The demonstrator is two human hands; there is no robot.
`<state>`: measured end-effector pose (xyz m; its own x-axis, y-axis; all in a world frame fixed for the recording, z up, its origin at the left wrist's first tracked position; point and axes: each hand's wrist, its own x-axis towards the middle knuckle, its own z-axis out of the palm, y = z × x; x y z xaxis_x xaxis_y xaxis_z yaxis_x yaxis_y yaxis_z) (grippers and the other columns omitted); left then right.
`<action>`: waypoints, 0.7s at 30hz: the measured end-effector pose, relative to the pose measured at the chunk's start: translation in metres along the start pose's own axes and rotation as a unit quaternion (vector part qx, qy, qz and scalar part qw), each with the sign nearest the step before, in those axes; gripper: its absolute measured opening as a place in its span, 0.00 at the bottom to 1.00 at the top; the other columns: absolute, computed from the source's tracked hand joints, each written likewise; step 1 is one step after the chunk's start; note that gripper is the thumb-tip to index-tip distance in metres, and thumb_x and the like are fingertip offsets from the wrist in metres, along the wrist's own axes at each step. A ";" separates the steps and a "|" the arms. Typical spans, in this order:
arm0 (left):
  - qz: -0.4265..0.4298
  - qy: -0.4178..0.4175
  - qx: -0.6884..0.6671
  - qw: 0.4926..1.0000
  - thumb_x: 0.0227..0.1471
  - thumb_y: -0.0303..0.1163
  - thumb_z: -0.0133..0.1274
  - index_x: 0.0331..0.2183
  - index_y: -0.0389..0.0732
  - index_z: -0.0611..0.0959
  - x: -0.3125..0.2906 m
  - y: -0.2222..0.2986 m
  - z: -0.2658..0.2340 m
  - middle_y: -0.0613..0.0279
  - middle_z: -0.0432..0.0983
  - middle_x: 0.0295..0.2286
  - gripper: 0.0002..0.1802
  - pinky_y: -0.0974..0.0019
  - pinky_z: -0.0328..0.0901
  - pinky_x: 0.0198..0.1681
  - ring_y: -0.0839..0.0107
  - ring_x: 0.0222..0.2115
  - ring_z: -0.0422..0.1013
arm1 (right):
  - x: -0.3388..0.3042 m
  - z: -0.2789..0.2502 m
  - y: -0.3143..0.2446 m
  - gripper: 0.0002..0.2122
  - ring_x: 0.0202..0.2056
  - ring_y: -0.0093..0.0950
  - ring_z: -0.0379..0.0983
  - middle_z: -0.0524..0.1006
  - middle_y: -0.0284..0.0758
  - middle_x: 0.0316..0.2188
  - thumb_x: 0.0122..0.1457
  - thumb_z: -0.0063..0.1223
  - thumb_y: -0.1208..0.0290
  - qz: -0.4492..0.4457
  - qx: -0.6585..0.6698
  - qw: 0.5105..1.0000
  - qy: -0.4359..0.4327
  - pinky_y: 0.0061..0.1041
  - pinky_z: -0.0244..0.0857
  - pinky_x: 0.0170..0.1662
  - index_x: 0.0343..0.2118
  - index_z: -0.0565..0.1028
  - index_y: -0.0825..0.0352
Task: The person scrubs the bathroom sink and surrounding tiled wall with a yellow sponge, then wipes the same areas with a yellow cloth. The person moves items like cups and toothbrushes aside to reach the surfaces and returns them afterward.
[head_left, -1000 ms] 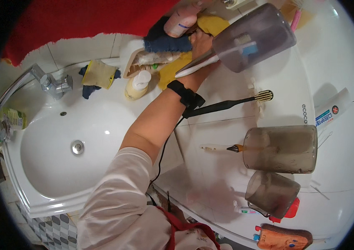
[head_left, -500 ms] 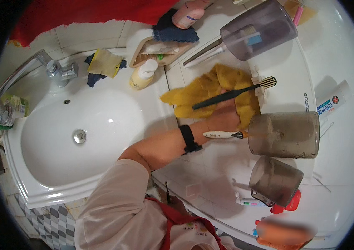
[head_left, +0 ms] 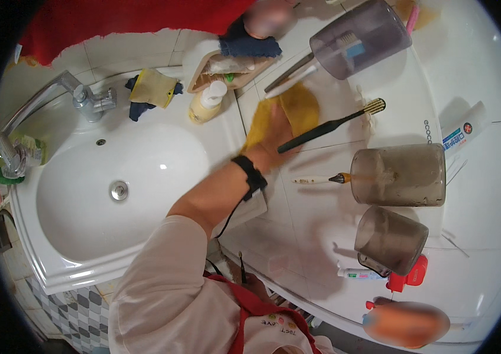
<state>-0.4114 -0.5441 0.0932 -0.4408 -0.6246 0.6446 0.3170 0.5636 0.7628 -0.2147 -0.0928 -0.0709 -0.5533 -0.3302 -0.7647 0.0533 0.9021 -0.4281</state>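
Note:
My left hand [head_left: 272,139], with a black band on its wrist, presses a yellow cloth [head_left: 305,109] onto the white tiled surface right of the sink. Its fingers are bent on the cloth and partly covered by it. A dark green toothbrush [head_left: 324,128] crosses over the edge of that hand. Below and to the right, a white-handled toothbrush [head_left: 312,179] points at a brownish clear cup [head_left: 398,177]. Close to my red apron, my right hand [head_left: 256,288] is small and partly hidden, its fingers closed around a thin dark stick [head_left: 242,266].
A white sink [head_left: 85,218] with a chrome tap [head_left: 85,101] fills the left. By it stand a yellow pump bottle [head_left: 207,103] and a soap tray [head_left: 227,74]. On the right are a purple cup [head_left: 359,41], a smaller brown cup [head_left: 392,242] and a toothpaste tube [head_left: 463,130].
My left hand has drawn the yellow cloth leftward toward the sink's edge, away from the cups. The cloth looks smaller and more gathered. The whole view has shifted slightly.

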 end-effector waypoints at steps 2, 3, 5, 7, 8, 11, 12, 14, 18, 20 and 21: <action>-0.166 0.090 -0.025 0.982 0.48 0.45 0.50 0.45 0.36 0.70 0.022 -0.028 0.003 0.47 0.66 0.42 0.27 0.56 0.52 0.53 0.47 0.46 0.59 | -0.003 0.012 0.010 0.25 0.37 0.32 0.73 0.76 0.40 0.37 0.49 0.56 0.72 -0.052 0.041 0.998 0.017 0.28 0.66 0.39 0.52 0.66 0.67; -0.131 0.078 -0.030 0.988 0.49 0.46 0.50 0.45 0.35 0.70 0.023 -0.045 0.001 0.45 0.65 0.43 0.28 0.55 0.50 0.53 0.47 0.46 0.58 | -0.004 0.018 0.013 0.24 0.38 0.34 0.73 0.76 0.41 0.38 0.50 0.55 0.72 -0.079 0.062 0.995 0.026 0.29 0.66 0.39 0.52 0.66 0.66; -0.131 0.033 -0.021 0.991 0.51 0.47 0.46 0.46 0.35 0.71 0.022 -0.076 -0.003 0.43 0.64 0.46 0.28 0.55 0.47 0.55 0.46 0.48 0.57 | -0.007 0.024 0.014 0.23 0.40 0.39 0.73 0.76 0.43 0.39 0.51 0.53 0.71 -0.136 0.099 0.985 0.043 0.31 0.65 0.39 0.52 0.66 0.64; -0.152 0.030 -0.004 0.988 0.53 0.48 0.42 0.47 0.36 0.71 0.012 -0.096 0.002 0.44 0.63 0.50 0.27 0.54 0.43 0.56 0.46 0.50 0.55 | -0.010 0.021 0.008 0.23 0.40 0.39 0.73 0.76 0.43 0.39 0.51 0.54 0.72 -0.066 0.000 0.998 0.008 0.30 0.65 0.39 0.52 0.66 0.64; -0.161 0.044 -0.019 0.986 0.53 0.48 0.42 0.47 0.36 0.71 0.006 -0.104 0.005 0.43 0.63 0.49 0.28 0.53 0.43 0.57 0.46 0.50 0.55 | -0.013 0.019 0.004 0.23 0.40 0.39 0.73 0.76 0.43 0.39 0.50 0.54 0.72 -0.047 -0.012 0.999 0.000 0.30 0.65 0.39 0.52 0.66 0.64; -0.275 0.054 -0.050 0.958 0.53 0.52 0.41 0.46 0.35 0.72 -0.009 -0.115 0.010 0.40 0.66 0.46 0.31 0.53 0.46 0.55 0.45 0.50 0.57 | -0.022 0.013 -0.013 0.23 0.40 0.38 0.73 0.76 0.43 0.39 0.50 0.54 0.72 -0.009 -0.027 1.000 -0.012 0.30 0.65 0.40 0.51 0.67 0.64; -0.284 0.068 -0.064 0.954 0.53 0.52 0.40 0.45 0.33 0.73 -0.012 -0.113 0.012 0.39 0.67 0.45 0.31 0.53 0.48 0.54 0.44 0.49 0.58 | -0.024 0.011 -0.018 0.22 0.40 0.37 0.73 0.76 0.42 0.39 0.50 0.54 0.72 -0.004 -0.027 1.000 -0.010 0.30 0.65 0.40 0.51 0.67 0.64; -0.283 0.112 -0.098 0.948 0.54 0.54 0.39 0.42 0.31 0.76 -0.017 -0.102 0.012 0.36 0.69 0.43 0.33 0.54 0.52 0.52 0.42 0.46 0.61 | -0.026 0.008 -0.025 0.22 0.40 0.37 0.72 0.76 0.42 0.39 0.50 0.54 0.71 -0.002 -0.027 1.000 -0.004 0.29 0.65 0.40 0.51 0.67 0.64; -0.386 -0.065 -0.004 0.920 0.53 0.58 0.36 0.37 0.28 0.78 -0.044 -0.057 0.009 0.32 0.72 0.34 0.37 0.51 0.56 0.48 0.40 0.40 0.66 | -0.025 0.006 -0.029 0.21 0.40 0.35 0.72 0.76 0.41 0.39 0.51 0.54 0.71 -0.004 -0.027 1.000 0.001 0.29 0.64 0.41 0.50 0.68 0.64; -0.252 0.027 -0.071 0.965 0.53 0.52 0.40 0.36 0.35 0.79 -0.068 -0.032 0.009 0.37 0.72 0.34 0.28 0.49 0.53 0.50 0.43 0.39 0.65 | -0.022 0.003 -0.027 0.21 0.40 0.35 0.72 0.76 0.41 0.39 0.51 0.54 0.71 -0.006 -0.028 1.000 0.004 0.29 0.64 0.41 0.49 0.68 0.64; -0.216 0.002 -0.032 0.976 0.52 0.49 0.42 0.36 0.35 0.78 -0.070 -0.032 0.002 0.38 0.71 0.35 0.25 0.49 0.52 0.51 0.44 0.39 0.64 | -0.020 0.001 -0.027 0.21 0.40 0.34 0.72 0.76 0.41 0.39 0.51 0.54 0.71 -0.008 -0.030 0.999 0.006 0.29 0.64 0.41 0.49 0.68 0.64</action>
<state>-0.3925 -0.5167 0.0233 -0.5422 -0.7980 0.2630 0.1536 0.2135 0.9648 -0.2046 -0.1108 -0.0446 -0.5645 -0.3413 -0.7516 -0.0053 0.9120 -0.4102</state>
